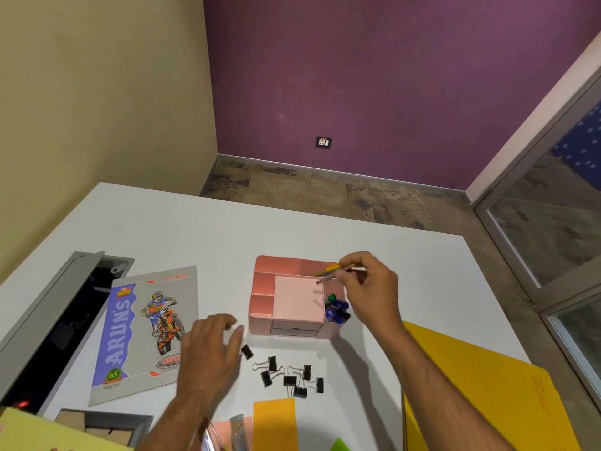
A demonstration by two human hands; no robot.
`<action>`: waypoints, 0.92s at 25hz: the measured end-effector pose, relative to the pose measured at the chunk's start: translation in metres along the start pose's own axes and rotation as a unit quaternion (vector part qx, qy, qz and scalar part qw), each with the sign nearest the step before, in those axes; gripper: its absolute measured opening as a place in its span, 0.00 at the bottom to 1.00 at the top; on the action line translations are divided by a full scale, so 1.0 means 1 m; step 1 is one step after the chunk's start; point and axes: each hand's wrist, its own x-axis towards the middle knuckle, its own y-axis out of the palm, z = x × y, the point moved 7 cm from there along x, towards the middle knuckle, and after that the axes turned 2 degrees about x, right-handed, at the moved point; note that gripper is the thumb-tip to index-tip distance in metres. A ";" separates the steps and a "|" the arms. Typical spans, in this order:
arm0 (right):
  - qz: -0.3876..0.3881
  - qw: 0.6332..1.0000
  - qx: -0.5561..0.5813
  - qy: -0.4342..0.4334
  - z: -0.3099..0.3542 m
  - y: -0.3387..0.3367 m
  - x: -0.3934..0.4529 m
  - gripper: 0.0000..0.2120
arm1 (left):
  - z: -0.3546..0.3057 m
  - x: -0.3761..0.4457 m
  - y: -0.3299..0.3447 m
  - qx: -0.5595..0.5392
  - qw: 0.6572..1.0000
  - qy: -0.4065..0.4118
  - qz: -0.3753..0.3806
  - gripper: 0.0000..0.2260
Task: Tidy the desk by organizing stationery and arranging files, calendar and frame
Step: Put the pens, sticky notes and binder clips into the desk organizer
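Your right hand point(370, 288) is pinching a pencil point(328, 277) over the far right compartment of the pink organizer point(292, 297) at the desk's point(227, 229) centre. Your left hand point(211, 346) is hovering with fingers relaxed and spread, holding nothing, just left of the black binder clips point(289, 375) lying near the organizer.

A pink desk organiser point(294, 299) stands mid-worktop, with open compartments along its back and left side, a flat pale top panel and two small drawers in front; blue and green pens point(336, 309) stick out of its right slot. A thin pencil point(335, 275) lies tilted above its back right compartment. Black binder clips point(289, 375) lie scattered just before it. A motocross-cover notebook point(146, 333) lies flat to the left, yellow files point(481, 395) to the right, and a grey frame point(107, 424) at the near edge.
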 end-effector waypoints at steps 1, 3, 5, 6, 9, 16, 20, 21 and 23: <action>-0.015 1.000 -0.019 -0.006 -0.003 0.002 0.009 0.06 | 0.021 -0.003 0.003 0.051 0.998 -0.018 0.012 0.14; -0.005 0.996 -0.083 -0.029 -0.009 0.016 0.023 0.06 | 0.059 -0.010 0.012 0.164 0.984 -0.045 0.054 0.22; 0.029 0.989 -0.140 -0.046 -0.017 0.035 0.034 0.07 | 0.082 -0.018 0.023 0.240 0.964 -0.059 0.102 0.28; 0.053 0.984 -0.163 -0.045 -0.022 0.045 0.038 0.08 | 0.088 -0.020 0.027 0.253 0.959 -0.065 0.112 0.29; 0.134 0.964 -0.228 -0.016 -0.037 0.070 0.045 0.07 | 0.090 -0.021 0.031 0.256 0.956 -0.079 0.123 0.31; 0.218 0.855 -0.470 -0.034 -0.043 0.091 0.058 0.10 | 0.092 -0.011 0.026 0.279 0.948 -0.083 0.128 0.33; 0.268 0.810 -0.520 -0.041 -0.050 0.098 0.052 0.13 | 0.092 -0.011 0.028 0.276 0.948 -0.085 0.135 0.33; 0.271 0.809 -0.520 -0.046 -0.050 0.098 0.051 0.14 | 0.092 -0.011 0.028 0.277 0.948 -0.085 0.136 0.33; 0.272 0.814 -0.510 -0.056 -0.046 0.098 0.052 0.15 | 0.092 -0.011 0.028 0.278 0.947 -0.085 0.137 0.33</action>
